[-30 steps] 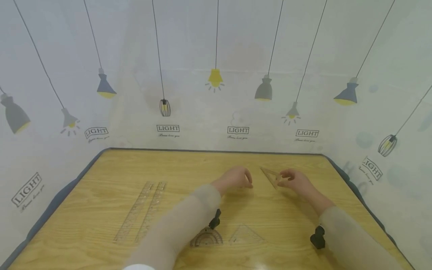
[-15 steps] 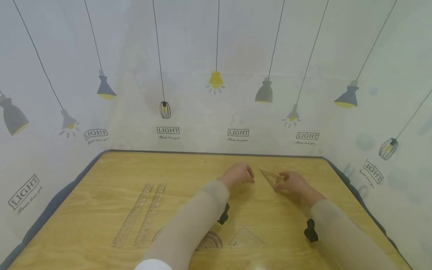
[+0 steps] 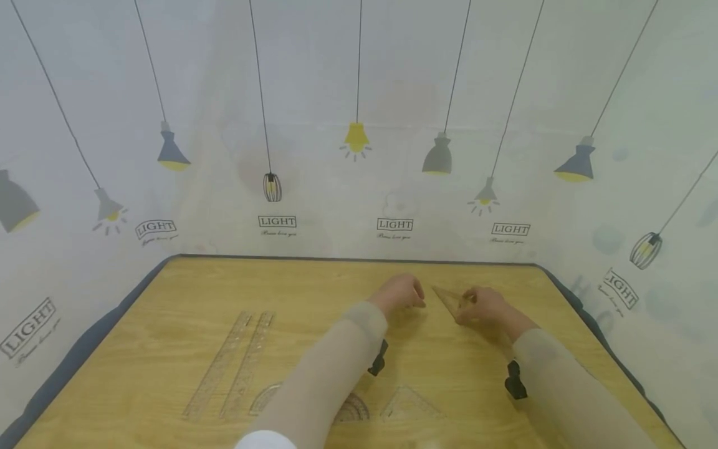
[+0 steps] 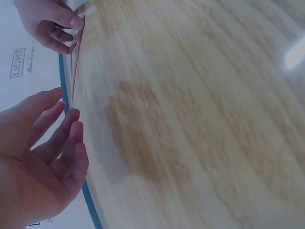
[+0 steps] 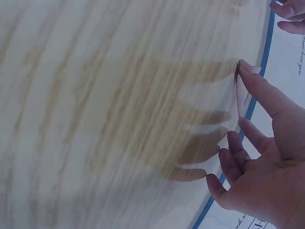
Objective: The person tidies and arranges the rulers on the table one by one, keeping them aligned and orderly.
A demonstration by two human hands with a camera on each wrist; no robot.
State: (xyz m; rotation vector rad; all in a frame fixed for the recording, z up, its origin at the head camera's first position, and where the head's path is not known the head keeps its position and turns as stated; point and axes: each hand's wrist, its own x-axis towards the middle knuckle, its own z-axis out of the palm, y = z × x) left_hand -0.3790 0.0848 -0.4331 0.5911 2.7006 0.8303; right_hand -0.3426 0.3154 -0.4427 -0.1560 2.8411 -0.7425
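In the head view, my right hand pinches a clear set square between thumb and index finger. The set square's long point aims toward the back left, near the far part of the table. The right wrist view shows it nearly edge-on, with the thumb at one end and the index fingertip at the other; the remaining fingers are loosely bent. Just left of it, my left hand hovers over the table with loosely curved fingers and holds nothing.
Two clear rulers lie side by side on the wooden table at left. Two protractors at the front are partly covered by the left sleeve. Right of them lies another clear set square. Lamp-printed sheeting surrounds the table.
The left hand and forearm have shifted slightly right, uncovering part of the left protractor. The right hand has edged left on the set square, which stays nearly in place. The head view has tilted up slightly.
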